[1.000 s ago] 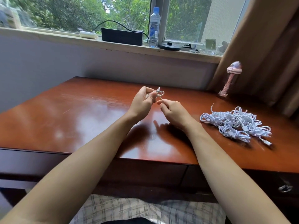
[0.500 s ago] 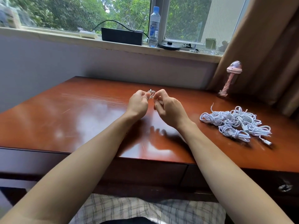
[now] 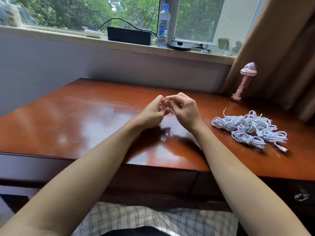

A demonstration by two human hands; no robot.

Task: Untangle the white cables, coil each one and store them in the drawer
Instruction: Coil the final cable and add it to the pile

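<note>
1. White cable (image 3: 167,98) is sitting bunched in my left hand (image 3: 153,111), and my fingers are curling round it.
2. My right hand (image 3: 185,109) is pinching the plug end, just beside my left fingers.
3. Both hands are hovering over the brown desk (image 3: 85,120).
4. Farther right, a pile of white cables (image 3: 248,128) is lying on the desk.
5. Below the pile, the drawer (image 3: 289,189) is sitting shut.

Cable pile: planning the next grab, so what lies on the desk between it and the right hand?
Nothing: in the head view, the stretch between the right hand and the cable pile is bare desk top.
</note>
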